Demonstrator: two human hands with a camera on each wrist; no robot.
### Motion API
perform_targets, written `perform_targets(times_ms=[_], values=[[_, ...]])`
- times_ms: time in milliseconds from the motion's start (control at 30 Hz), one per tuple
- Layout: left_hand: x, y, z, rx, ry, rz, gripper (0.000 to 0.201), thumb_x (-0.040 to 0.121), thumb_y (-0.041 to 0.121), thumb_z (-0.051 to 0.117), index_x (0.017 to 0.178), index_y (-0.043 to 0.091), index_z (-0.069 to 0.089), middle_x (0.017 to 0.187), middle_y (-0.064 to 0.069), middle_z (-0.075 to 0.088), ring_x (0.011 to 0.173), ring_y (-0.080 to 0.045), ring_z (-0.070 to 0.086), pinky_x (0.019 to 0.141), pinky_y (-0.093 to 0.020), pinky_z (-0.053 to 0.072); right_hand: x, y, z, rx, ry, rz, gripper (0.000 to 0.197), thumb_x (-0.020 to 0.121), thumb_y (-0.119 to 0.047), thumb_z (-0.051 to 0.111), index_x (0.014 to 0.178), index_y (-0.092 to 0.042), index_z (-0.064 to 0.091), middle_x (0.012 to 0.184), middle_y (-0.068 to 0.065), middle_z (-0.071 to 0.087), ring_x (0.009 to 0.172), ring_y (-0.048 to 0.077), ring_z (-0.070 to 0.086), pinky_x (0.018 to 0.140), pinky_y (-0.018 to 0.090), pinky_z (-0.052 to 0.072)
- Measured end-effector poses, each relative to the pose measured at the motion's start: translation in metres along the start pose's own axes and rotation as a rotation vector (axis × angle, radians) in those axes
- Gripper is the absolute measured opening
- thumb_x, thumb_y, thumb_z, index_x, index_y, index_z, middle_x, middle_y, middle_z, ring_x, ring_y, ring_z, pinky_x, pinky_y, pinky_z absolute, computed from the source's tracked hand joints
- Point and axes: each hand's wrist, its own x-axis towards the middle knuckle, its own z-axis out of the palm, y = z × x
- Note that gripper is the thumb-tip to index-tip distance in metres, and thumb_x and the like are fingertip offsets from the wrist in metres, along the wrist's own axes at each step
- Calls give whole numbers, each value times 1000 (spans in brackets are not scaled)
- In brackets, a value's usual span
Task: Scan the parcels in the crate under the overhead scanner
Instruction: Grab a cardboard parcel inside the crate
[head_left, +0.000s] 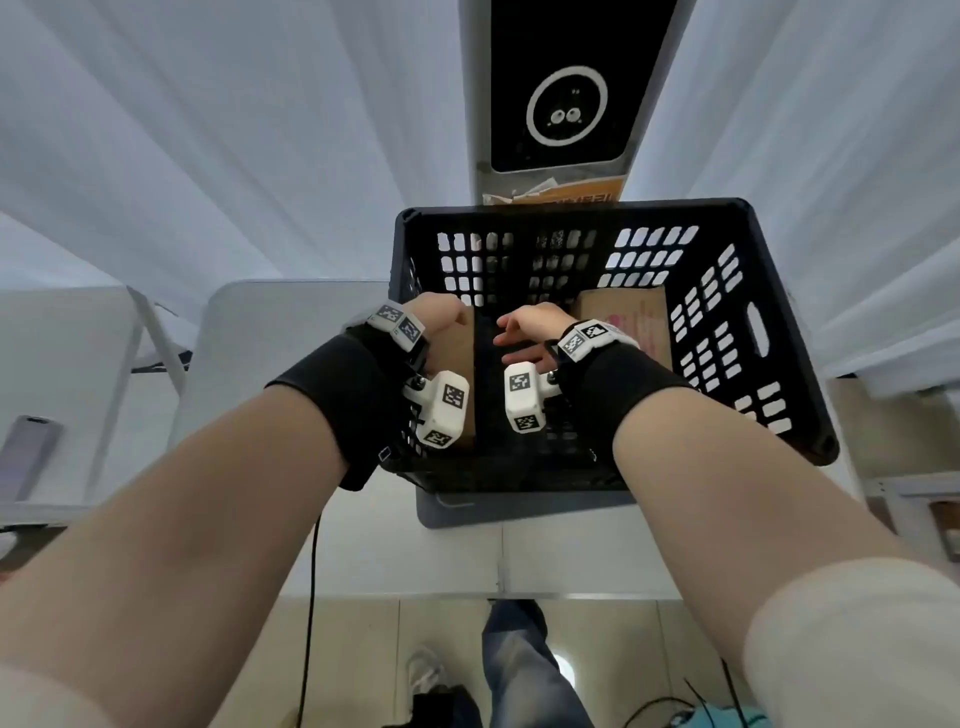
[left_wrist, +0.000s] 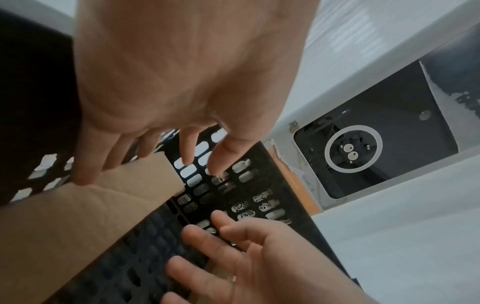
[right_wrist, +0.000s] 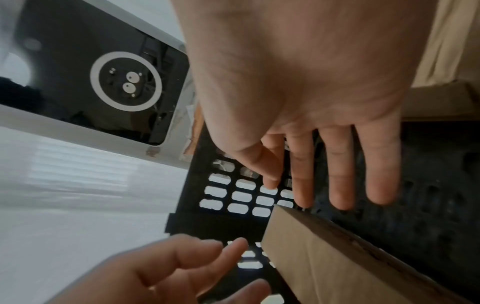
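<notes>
A white counter (head_left: 291, 332) is carrying a black perforated crate (head_left: 779, 415) at its far edge, under the overhead scanner (head_left: 566, 111). Inside the crate, a brown cardboard parcel (left_wrist: 85, 207) is being stood on edge along the left wall, and a second parcel (head_left: 631, 306) is being propped near the far right corner. The top edge of the left parcel is being touched by the left hand (left_wrist: 166, 82), fingers fairly straight and uncurled. The right hand (right_wrist: 306, 82) is being held open above the crate floor, gripping nothing.
</notes>
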Motion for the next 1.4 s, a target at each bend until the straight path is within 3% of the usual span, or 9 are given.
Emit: perform_targets(times_ms=[167,333,500,600,700,900,1100,1333,1400], values=[[10,2,5,40,-66,23,49,94,16,53,139,-3,48,145,-21,49,133,-39,47,108,-48,41,9,-2,6,-38,-35,63,35,94,-16,44,127,-12,53,120,10,67,111,39,64,88,47,55],[25,-8,6,-47,-71,-172,67,92,26,52,151,8,26,150,-25,33,130,-47,39,100,-57,41,34,8,6,-91,-51,114,46,88,-27,51,132,-14,46,101,5,72,103,39,68,98,57,49],[38,-16,10,-60,-76,-203,70,91,27,54,151,7,25,143,-26,40,123,-47,45,100,-58,42,29,10,7,-85,-103,146,45,97,-31,46,140,-17,42,134,13,61,102,35,66,99,48,50],[43,-19,11,-42,-115,-204,69,82,30,56,144,7,34,122,-21,55,92,-34,59,90,-49,48,30,12,9,-99,-134,145,35,99,-30,42,130,-15,50,105,9,67,76,26,62,76,39,52],[47,-20,11,-26,-150,-225,70,86,34,54,147,9,30,128,-24,54,84,-37,64,81,-48,53,38,17,11,-118,-113,141,45,97,-32,45,135,-9,50,95,8,66,78,25,63,92,45,51],[45,-17,12,-19,-197,-217,68,90,37,51,150,11,32,134,-19,55,97,-40,63,96,-54,46,58,18,8,-170,-101,143,63,91,-41,51,144,-9,35,120,9,62,107,30,61,107,46,45],[28,-6,9,-38,-266,-185,46,90,40,47,124,9,55,104,-3,62,104,-30,62,97,-46,45,26,3,3,-180,-78,140,30,88,-40,60,85,-11,55,76,7,58,66,21,55,69,35,48],[-17,16,6,-74,-254,-8,34,97,32,47,121,10,57,115,-10,66,116,-35,63,106,-51,43,-7,-9,-6,-272,4,93,84,55,-57,81,119,-8,57,107,10,69,97,27,68,87,40,56],[-30,18,4,-84,-234,80,35,97,31,47,123,11,58,131,-11,62,126,-32,56,107,-49,43,-29,-17,-9,-306,83,10,66,66,-53,77,110,-9,58,99,6,63,97,22,63,90,37,52]])
